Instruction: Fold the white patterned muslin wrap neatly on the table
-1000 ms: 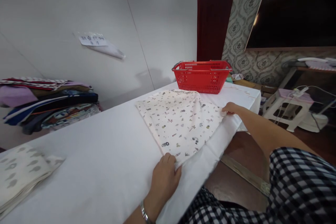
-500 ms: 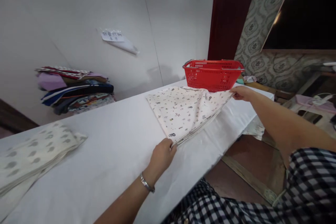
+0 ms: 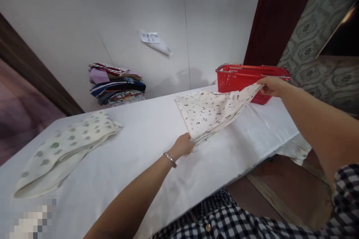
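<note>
As the left hand pinches the patterned cloth near, the right hand grips it raised far right, straightening likely needing even tension

We see a pale panelled wall with a paper sign, a dark red door frame, patterned grey wallpaper and part of a dark screen. Below our white-covered table lies a brown tiled floor; sheer pinkish curtain hangs left.

White cloth (small grey-brown motifs), red basket, white tabletop
</note>
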The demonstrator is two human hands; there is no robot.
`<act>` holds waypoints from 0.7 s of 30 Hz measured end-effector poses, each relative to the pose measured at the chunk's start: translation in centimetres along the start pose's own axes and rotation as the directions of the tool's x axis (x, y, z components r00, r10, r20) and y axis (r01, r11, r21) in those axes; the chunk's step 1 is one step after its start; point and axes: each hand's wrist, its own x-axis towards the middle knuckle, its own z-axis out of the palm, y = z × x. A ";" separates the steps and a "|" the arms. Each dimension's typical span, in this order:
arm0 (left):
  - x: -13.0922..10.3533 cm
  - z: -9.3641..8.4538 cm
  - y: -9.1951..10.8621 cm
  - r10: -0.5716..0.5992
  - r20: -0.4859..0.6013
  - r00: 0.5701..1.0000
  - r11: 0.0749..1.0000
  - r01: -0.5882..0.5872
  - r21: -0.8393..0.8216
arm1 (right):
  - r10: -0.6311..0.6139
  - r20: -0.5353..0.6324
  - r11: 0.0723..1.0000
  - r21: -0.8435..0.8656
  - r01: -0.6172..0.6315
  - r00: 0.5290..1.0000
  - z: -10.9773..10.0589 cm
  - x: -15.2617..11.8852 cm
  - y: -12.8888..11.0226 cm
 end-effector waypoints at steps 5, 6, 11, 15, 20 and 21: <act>0.6 0.9 -0.1 0.031 -0.036 0.999 0.996 -0.034 -0.082 | 0.077 -0.004 0.996 0.034 -0.077 0.997 0.0 0.0 -0.4; 0.7 1.0 -0.3 0.033 -0.028 0.999 0.995 -0.036 -0.092 | 0.083 -0.004 0.996 0.036 -0.082 0.997 0.0 0.1 -0.4; 0.8 1.3 -0.9 0.095 -0.008 0.995 0.991 -0.095 -0.092 | 0.102 0.002 0.994 0.030 -0.102 0.995 0.1 0.4 -0.1; 0.0 1.7 -1.7 0.426 -0.099 0.899 0.903 -0.417 0.101 | 0.109 0.002 0.994 0.029 -0.109 0.994 0.3 0.7 0.1; -0.4 2.0 -2.3 0.596 -0.018 0.803 0.772 -0.567 0.287 | 0.118 0.001 0.993 0.026 -0.118 0.993 0.4 1.4 0.1; -0.3 1.9 -2.4 0.597 -0.016 0.802 0.771 -0.568 0.289 | 0.119 -0.001 0.993 0.026 -0.119 0.993 0.4 1.5 0.1</act>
